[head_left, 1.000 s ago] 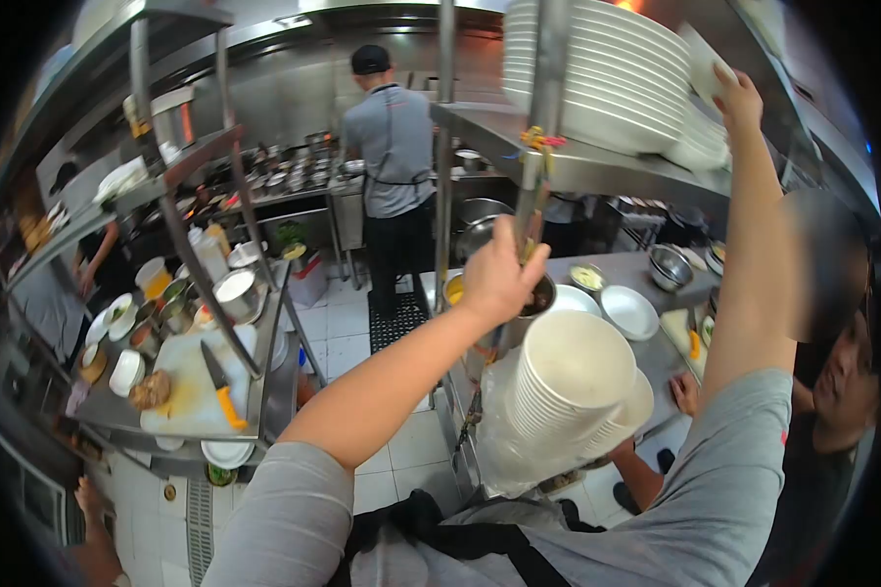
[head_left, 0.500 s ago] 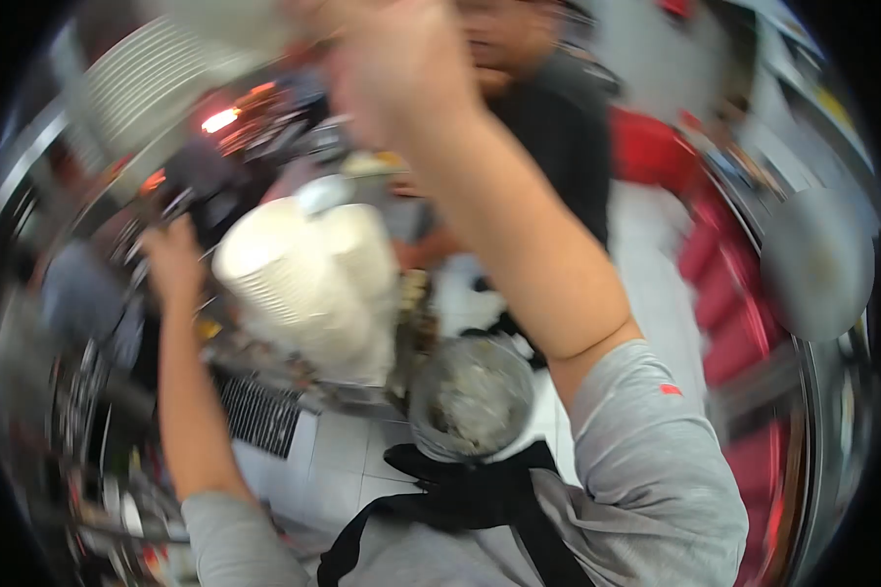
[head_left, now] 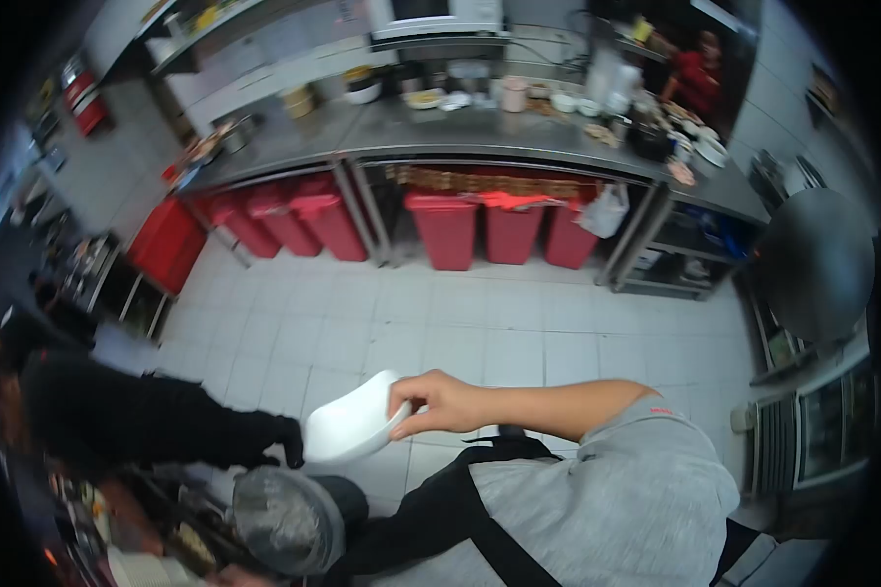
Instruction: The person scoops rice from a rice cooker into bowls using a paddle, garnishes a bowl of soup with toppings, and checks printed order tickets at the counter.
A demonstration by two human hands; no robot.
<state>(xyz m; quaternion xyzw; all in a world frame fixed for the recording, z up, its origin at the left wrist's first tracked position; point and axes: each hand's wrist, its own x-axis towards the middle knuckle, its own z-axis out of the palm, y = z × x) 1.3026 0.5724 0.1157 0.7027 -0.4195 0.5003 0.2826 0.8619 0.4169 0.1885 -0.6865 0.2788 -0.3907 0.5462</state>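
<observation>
A white bowl (head_left: 350,421) hangs tilted over the tiled floor, a little below the middle of the view. My right hand (head_left: 437,403) grips its right rim, thumb on one side and fingers on the other. My left hand is not clearly seen; a blurred bit of skin shows at the bottom edge, and I cannot tell whose it is. Below the bowl stands a bin with a clear plastic liner (head_left: 282,520).
A long steel counter (head_left: 440,132) with bowls and containers runs across the back, red bins (head_left: 442,230) beneath it. A person in black (head_left: 137,406) stands at the left. Another person in red (head_left: 698,78) is at the back right. A fridge (head_left: 832,421) stands at the right.
The view has swung right, away from the plate shelf and stacked tubs. My right hand has come down from the shelf with the white bowl. My left hand has dropped out of clear view.
</observation>
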